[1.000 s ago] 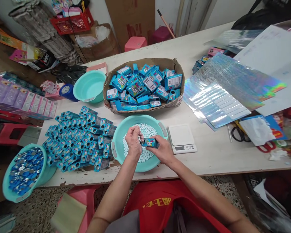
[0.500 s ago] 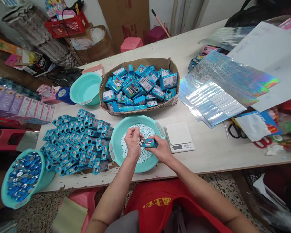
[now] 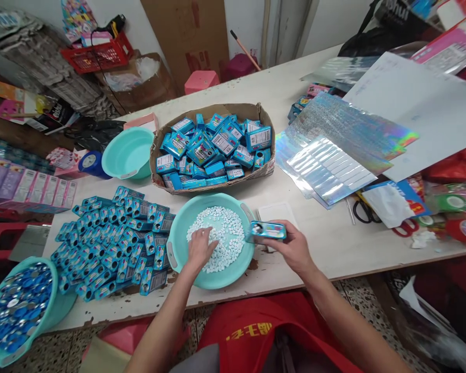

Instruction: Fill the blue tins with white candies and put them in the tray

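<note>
My left hand (image 3: 200,250) rests with fingers spread on the small white pieces (image 3: 227,228) inside a round turquoise basin (image 3: 213,282). To the right of the basin, my right hand (image 3: 295,247) grips a small blue box (image 3: 269,230) by its right end, with a dark round opening at the left end. This box is over the near part of a white scale (image 3: 277,211), which it and my hand partly hide. Many similar boxes (image 3: 108,243) stand packed together left of the basin. Behind it, a cardboard carton (image 3: 213,187) holds a heap of blue boxes.
An empty-looking turquoise basin (image 3: 128,150) sits at the back left. A tub (image 3: 48,316) of blue and silver discs is at the left edge. Shiny sheets (image 3: 330,166), scissors (image 3: 363,211) and packets lie to the right.
My left hand has left the blue box and opened over the white pieces. My right hand has carried the box rightward, from above the basin to the scale. The whole view has shifted slightly.
</note>
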A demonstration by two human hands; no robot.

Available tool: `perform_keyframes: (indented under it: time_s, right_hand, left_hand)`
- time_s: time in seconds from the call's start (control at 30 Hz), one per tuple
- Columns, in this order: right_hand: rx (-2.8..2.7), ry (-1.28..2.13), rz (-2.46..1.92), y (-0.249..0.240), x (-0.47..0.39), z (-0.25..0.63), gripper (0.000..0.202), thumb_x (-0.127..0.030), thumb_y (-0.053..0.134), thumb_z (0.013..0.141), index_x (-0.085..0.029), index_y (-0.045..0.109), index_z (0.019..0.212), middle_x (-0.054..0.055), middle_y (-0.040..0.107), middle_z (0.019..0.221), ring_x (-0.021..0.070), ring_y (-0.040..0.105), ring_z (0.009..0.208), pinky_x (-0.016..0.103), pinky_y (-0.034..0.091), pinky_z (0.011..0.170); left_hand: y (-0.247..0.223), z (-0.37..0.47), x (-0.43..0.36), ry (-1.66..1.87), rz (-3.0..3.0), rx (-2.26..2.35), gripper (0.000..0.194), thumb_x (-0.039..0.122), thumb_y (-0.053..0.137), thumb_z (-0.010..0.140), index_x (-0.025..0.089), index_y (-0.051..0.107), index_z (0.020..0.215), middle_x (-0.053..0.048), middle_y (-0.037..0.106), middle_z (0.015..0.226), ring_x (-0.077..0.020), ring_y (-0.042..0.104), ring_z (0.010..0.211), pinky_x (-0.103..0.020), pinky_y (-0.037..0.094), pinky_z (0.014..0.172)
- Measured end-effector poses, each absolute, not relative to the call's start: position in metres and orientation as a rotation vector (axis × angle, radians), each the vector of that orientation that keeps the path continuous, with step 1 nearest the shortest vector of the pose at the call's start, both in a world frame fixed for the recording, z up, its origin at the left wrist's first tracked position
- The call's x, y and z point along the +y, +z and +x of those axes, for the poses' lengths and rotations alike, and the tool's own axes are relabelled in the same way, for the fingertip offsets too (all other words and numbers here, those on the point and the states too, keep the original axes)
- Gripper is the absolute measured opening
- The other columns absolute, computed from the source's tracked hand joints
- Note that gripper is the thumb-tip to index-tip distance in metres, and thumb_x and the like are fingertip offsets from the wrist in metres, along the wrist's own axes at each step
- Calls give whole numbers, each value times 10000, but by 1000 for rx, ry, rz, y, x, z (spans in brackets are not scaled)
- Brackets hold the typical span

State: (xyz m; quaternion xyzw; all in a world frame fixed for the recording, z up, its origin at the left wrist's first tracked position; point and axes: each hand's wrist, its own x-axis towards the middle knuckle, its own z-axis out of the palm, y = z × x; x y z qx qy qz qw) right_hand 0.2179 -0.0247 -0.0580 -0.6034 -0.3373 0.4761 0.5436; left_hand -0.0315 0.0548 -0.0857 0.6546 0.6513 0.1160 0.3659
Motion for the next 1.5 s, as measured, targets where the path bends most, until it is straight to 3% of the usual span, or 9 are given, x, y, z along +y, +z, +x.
perform_keyframes:
  time_s: [0.1,0.27,0.5,0.73,1.0,1.13,1.27,1.4,1.5]
  right_hand:
    - [-694,917,-1559,-77,-24,249,476,-417,809,568,-208,588,933,18,665,832,191,622,744,352,530,706]
    - [-721,761,-1689,-125,-16,276,506,-501,776,568,-192,579,918,33,649,844,200,610,761,382,524,739]
    - [-862,689,-1757,-135,-33,277,753,-505,750,625,-198,472,1254,145,486,1314,305,512,1143,520,430,953]
    - [-860,443,-1766,-107,-57,304,440,-395,641,784,-202,519,1159,116,525,1203,252,521,1106,472,480,909]
    - [-810,348,-1815,-83,-58,321,296,-395,629,798,-192,601,1013,100,592,1084,229,564,1017,425,512,834]
    - [-646,580,-1674,-48,-44,288,319,-421,671,773,-191,624,988,80,655,984,207,615,903,404,505,844]
    - [-465,1328,-1252,-25,-24,230,446,-528,704,716,-213,645,1027,81,682,1018,227,651,880,377,538,759]
    - [-129,1661,-1035,-36,-15,184,429,-490,781,633,-192,675,922,38,713,899,199,656,793,328,536,741]
    - [-74,1639,-1105,-51,-21,176,410,-386,831,585,-172,680,901,33,720,878,196,658,793,325,528,780]
  left_hand:
    - [-110,-47,41,-215,1998,1793,442,340,497,838,180,507,1250,-179,472,1328,-352,429,1216,-447,415,902]
    - [-109,-34,32,-468,2099,1850,456,373,441,872,187,481,1287,-179,485,1304,-365,440,1177,-476,425,869]
    - [-53,14,122,519,2291,1688,304,324,433,893,222,587,1135,-130,591,1111,-302,508,1068,-402,395,912]
    - [-59,83,265,-14,2346,1728,422,201,601,776,177,536,1192,-194,460,1284,-356,423,1160,-437,392,878]
    - [-38,77,255,-263,2536,1789,356,187,552,792,103,506,1134,-219,527,1144,-359,489,1093,-430,422,822]
    - [-2,41,198,408,2579,1735,342,322,566,826,138,508,1108,-156,604,1036,-308,576,995,-402,458,811]
    - [-2,18,90,1058,2721,1122,372,253,603,825,181,480,1169,-113,636,1057,-232,606,1007,-344,488,840]
    - [-40,6,7,902,2881,581,303,249,573,858,209,512,1152,-94,649,1084,-233,570,1116,-331,484,850]
    - [-71,-14,-2,628,2726,922,306,366,541,877,203,518,1136,-112,637,1079,-239,576,1076,-354,469,867]
